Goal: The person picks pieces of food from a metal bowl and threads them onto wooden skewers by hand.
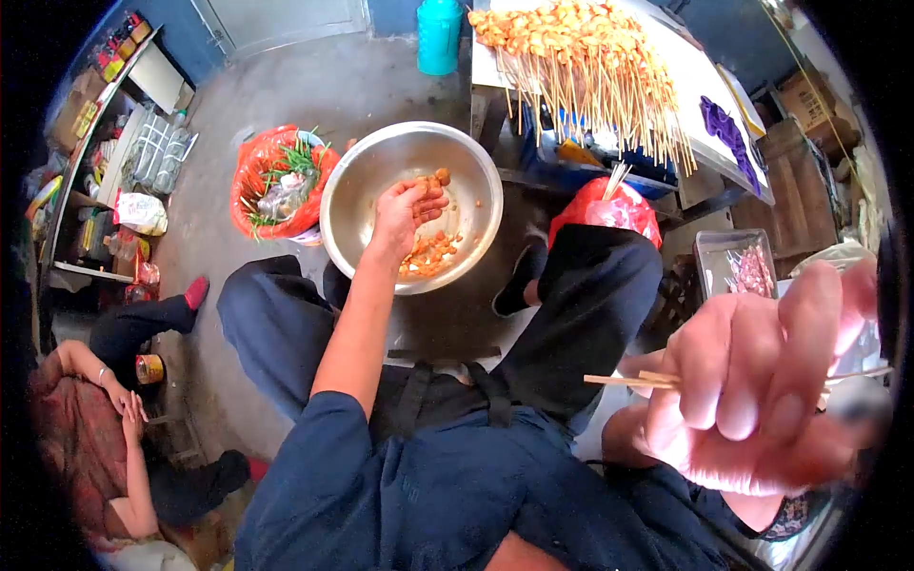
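Note:
My left hand (pixel 407 209) is over a large steel bowl (pixel 490 190), fingers closed on orange-brown coated food pieces (pixel 441 178) that look like marinated meat. More such pieces (pixel 430 257) lie at the bottom of the bowl. Raised close to the camera at the right, my right hand (pixel 762 381) has its fingers curled around thin bamboo skewers (pixel 624 381). Their ends stick out on both sides of the fist. How many skewers it holds is partly hidden by the fingers.
Many loaded skewers (pixel 590 57) lie on a white table at the back right. A red bag (pixel 609 211) with sticks stands below. Left of the bowl is a red-lined bucket (pixel 252 181) with greens. A tray (pixel 709 257) is at right. Another person (pixel 86 428) sits at left near shelves.

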A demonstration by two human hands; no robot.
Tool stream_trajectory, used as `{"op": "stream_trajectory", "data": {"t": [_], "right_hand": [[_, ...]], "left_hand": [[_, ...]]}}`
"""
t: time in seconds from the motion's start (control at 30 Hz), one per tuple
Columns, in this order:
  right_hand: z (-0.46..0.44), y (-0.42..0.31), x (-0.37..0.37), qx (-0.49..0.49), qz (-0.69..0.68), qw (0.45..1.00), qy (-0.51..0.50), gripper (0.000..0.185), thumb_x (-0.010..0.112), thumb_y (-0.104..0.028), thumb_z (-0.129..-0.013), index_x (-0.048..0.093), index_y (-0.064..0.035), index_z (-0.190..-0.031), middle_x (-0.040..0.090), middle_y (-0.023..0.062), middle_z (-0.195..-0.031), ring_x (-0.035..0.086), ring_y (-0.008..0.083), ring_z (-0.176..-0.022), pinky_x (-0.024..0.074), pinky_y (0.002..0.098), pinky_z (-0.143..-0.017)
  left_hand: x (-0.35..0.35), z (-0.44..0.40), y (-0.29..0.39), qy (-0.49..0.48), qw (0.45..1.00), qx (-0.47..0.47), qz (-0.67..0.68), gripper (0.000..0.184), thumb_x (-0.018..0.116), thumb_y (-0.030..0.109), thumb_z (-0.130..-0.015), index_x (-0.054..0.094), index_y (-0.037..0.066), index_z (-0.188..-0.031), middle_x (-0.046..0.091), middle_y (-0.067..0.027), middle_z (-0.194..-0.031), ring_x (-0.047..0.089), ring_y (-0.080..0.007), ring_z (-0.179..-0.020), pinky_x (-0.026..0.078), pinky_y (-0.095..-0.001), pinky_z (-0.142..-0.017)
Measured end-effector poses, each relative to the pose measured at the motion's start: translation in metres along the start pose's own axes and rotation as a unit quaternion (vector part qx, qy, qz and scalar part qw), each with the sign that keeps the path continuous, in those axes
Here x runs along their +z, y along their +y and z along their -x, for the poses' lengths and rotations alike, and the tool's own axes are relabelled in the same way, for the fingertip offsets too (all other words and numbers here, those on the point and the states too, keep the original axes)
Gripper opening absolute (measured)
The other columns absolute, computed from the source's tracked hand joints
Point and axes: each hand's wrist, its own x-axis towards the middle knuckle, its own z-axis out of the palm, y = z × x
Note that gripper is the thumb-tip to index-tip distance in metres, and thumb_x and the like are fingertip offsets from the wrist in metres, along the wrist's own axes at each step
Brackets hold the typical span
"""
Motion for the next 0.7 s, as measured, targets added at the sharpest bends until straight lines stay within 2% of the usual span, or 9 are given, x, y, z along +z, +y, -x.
{"op": "stream_trajectory", "data": {"t": [0.13,0.33,0.37,0.4,0.47,0.5,0.6,0.67,0.7], "right_hand": [[0.014,-0.035,-0.005,0.151,0.051,0.985,0.065,0.028,0.070,-0.004,-0.072,0.043,-0.0082,-0.079,0.039,-0.0019,-0.055,0.029,0.0071,-0.037,0.0307,0.0154,-0.041],[0.022,-0.064,-0.012,0.180,0.248,0.951,0.035,0.021,0.068,-0.013,-0.075,0.047,-0.0122,-0.077,0.035,-0.0052,-0.054,0.027,0.0077,-0.038,0.0291,0.0175,-0.046],[0.022,-0.073,-0.013,0.186,0.383,0.905,-0.002,0.020,0.067,-0.015,-0.075,0.047,-0.0129,-0.076,0.034,-0.0058,-0.054,0.027,0.0077,-0.039,0.0288,0.0178,-0.047],[0.019,-0.083,-0.012,0.194,0.565,0.800,-0.057,0.019,0.067,-0.016,-0.076,0.048,-0.0136,-0.076,0.033,-0.0063,-0.054,0.027,0.0078,-0.039,0.0286,0.0182,-0.047],[0.011,-0.087,0.009,0.179,0.867,0.416,-0.207,0.018,0.066,-0.020,-0.076,0.049,-0.0149,-0.075,0.032,-0.0074,-0.054,0.026,0.0080,-0.039,0.0280,0.0189,-0.049],[0.007,-0.085,0.015,0.177,0.900,0.307,-0.254,0.017,0.065,-0.021,-0.077,0.049,-0.0156,-0.074,0.031,-0.0080,-0.054,0.026,0.0081,-0.040,0.0278,0.0192,-0.050],[0.001,-0.082,0.030,0.179,0.908,0.142,-0.352,0.016,0.064,-0.026,-0.078,0.051,-0.0176,-0.073,0.029,-0.0096,-0.054,0.025,0.0083,-0.041,0.0270,0.0203,-0.052],[-0.007,-0.076,0.041,0.151,0.898,0.112,-0.399,0.016,0.063,-0.029,-0.079,0.052,-0.0189,-0.072,0.028,-0.0107,-0.054,0.024,0.0085,-0.041,0.0264,0.0210,-0.053],[-0.013,-0.068,0.045,0.080,0.893,0.142,-0.419,0.019,0.064,-0.030,-0.078,0.052,-0.0167,-0.071,0.029,-0.0097,-0.054,0.027,0.0092,-0.043,0.0275,0.0214,-0.054]], "left_hand": [[0.001,0.004,-0.009,-0.058,0.995,0.077,-0.018,0.017,0.052,0.012,-0.090,0.052,-0.002,-0.100,0.064,-0.0173,-0.092,0.066,-0.0297,-0.085,0.056,-0.0375,-0.070],[-0.042,-0.044,-0.043,-0.070,0.988,0.126,-0.059,0.022,0.051,0.011,-0.091,0.048,-0.003,-0.107,0.063,-0.0198,-0.094,0.066,-0.0300,-0.085,0.056,-0.0372,-0.071],[-0.045,-0.045,-0.047,-0.077,0.989,0.124,-0.036,0.022,0.051,0.011,-0.091,0.047,-0.003,-0.108,0.063,-0.0200,-0.094,0.066,-0.0301,-0.085,0.056,-0.0372,-0.071],[-0.044,-0.042,-0.047,-0.084,0.989,0.121,-0.014,0.023,0.050,0.011,-0.091,0.047,-0.003,-0.109,0.063,-0.0203,-0.094,0.066,-0.0301,-0.086,0.056,-0.0371,-0.071],[-0.041,-0.040,-0.045,-0.073,0.991,0.109,-0.013,0.022,0.051,0.011,-0.090,0.048,-0.003,-0.108,0.063,-0.0194,-0.094,0.066,-0.0299,-0.085,0.055,-0.0367,-0.071],[-0.040,-0.038,-0.043,-0.067,0.992,0.108,-0.017,0.022,0.051,0.011,-0.090,0.049,-0.003,-0.107,0.064,-0.0188,-0.094,0.066,-0.0296,-0.085,0.055,-0.0365,-0.070],[0.003,-0.001,-0.008,-0.017,1.000,-0.006,-0.015,0.020,0.053,0.012,-0.089,0.051,-0.002,-0.104,0.064,-0.0170,-0.094,0.066,-0.0288,-0.085,0.055,-0.0366,-0.070],[-0.045,-0.050,-0.052,-0.106,0.987,0.106,0.051,0.020,0.053,0.012,-0.089,0.052,-0.002,-0.104,0.064,-0.0165,-0.093,0.066,-0.0284,-0.085,0.055,-0.0368,-0.070],[-0.041,-0.044,-0.049,-0.079,0.992,0.089,0.037,0.019,0.053,0.012,-0.089,0.052,-0.001,-0.103,0.064,-0.0163,-0.093,0.066,-0.0284,-0.084,0.055,-0.0366,-0.070]]}}
